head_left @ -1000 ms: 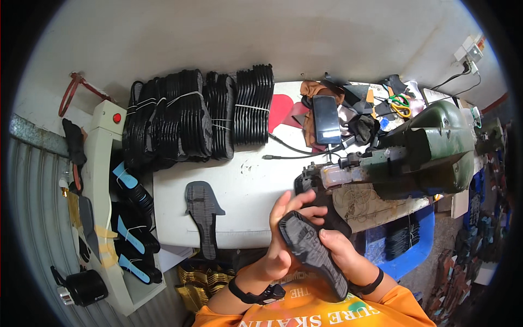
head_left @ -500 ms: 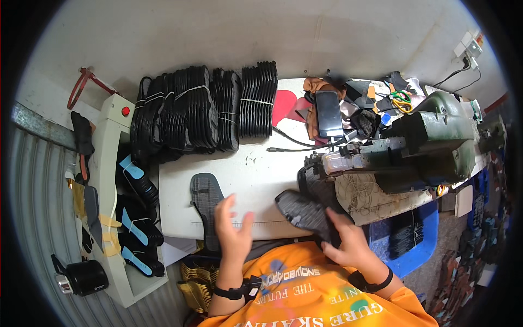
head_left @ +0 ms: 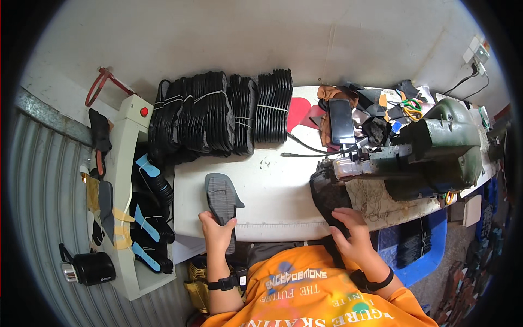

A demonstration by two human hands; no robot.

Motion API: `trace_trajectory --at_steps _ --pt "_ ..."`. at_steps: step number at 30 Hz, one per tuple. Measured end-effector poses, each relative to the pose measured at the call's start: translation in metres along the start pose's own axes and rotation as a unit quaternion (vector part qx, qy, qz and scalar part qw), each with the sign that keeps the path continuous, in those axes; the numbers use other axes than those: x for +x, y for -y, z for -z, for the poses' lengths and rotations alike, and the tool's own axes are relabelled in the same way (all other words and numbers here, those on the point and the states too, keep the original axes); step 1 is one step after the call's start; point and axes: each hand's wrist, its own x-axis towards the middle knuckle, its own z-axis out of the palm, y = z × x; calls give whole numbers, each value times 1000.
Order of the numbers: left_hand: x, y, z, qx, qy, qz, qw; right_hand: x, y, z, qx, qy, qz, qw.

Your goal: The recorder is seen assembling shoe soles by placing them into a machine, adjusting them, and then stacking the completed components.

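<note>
My left hand (head_left: 218,231) is closed around the narrow end of a grey shoe insole (head_left: 221,195), which lies flat on the white table at its front edge. A small dark tab juts from the insole's right side, and a blue-grey edge shows along its top. On the right, my right hand (head_left: 353,230) has its fingers and thumb on a black shoe insole (head_left: 327,197). That insole's far end sits by the head of a green sewing machine (head_left: 436,150), and its near end hangs over the table edge.
Tied stacks of black insoles (head_left: 210,114) stand at the back left. More bundles with light-blue pieces (head_left: 146,229) fill a pale shelf frame (head_left: 124,163). A phone (head_left: 341,121), scissors (head_left: 412,110) and fabric scraps lie behind the machine. A blue bin (head_left: 436,240) stands below.
The insole my right hand held is gone from it; a similar one, tab now pointing right, lies under my left hand. My left hand has closed on it. My right hand has moved to the machine-side insole.
</note>
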Motion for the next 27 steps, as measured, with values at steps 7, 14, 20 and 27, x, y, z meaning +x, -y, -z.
trace_trajectory --at_steps 7,14,20,27 --pt "-53 -116 15 -502 276 -44 818 20 34 8 197 43 -69 977" --pt "-95 -170 -4 -481 315 -147 805 16 68 6 574 5 -205 793" --pt "-99 -173 -12 -674 420 97 600 8 66 16 566 3 -190 802" --pt "-117 -166 -7 -607 500 -39 616 4 61 17 592 -5 -191 783"
